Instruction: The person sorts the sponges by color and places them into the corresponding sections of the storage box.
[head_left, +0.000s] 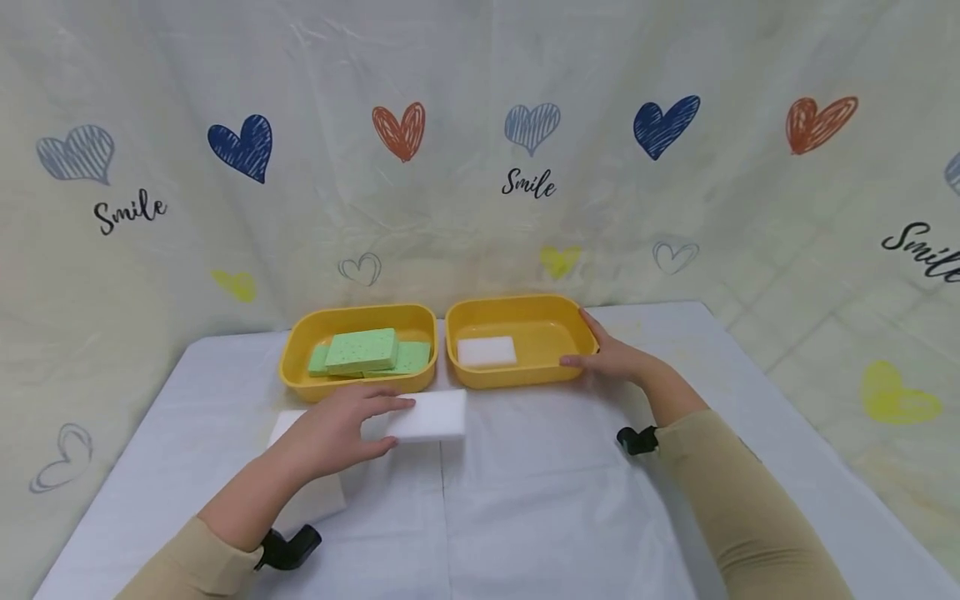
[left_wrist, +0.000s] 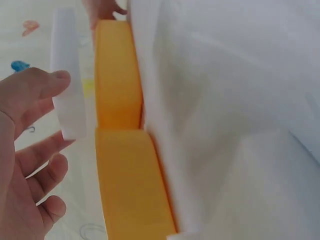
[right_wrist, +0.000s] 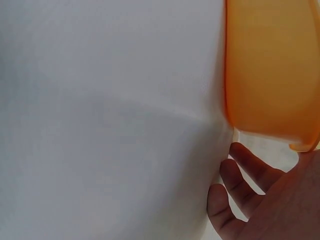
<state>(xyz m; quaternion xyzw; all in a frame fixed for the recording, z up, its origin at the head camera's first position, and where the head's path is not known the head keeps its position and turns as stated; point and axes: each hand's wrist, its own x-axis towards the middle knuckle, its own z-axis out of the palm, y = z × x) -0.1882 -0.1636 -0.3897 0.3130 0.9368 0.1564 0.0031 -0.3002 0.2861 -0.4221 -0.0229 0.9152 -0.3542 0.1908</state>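
In the head view, the left hand (head_left: pixel 337 425) pinches the left end of a white sponge block (head_left: pixel 431 415) between thumb and fingers, leaving its other end free, in front of the gap between two trays. The right hand (head_left: pixel 611 354) spans the right end of the right yellow tray (head_left: pixel 525 379), thumb at the near side, probably to steady it. Inside that tray, well left of this hand, lies a smaller-looking white block (head_left: pixel 486 352). The left yellow tray (head_left: pixel 300 385) keeps green sponges (head_left: pixel 362 350) piled together; more white pieces (head_left: pixel 318 500) lie beneath the left forearm.

In the left wrist view, the held block hangs apart from both trays, the thumb against it and the lower fingers loosely bent, off it.

In the right wrist view, three fingers lie spread beside the tray's end; the thumb's contact cannot be told there.
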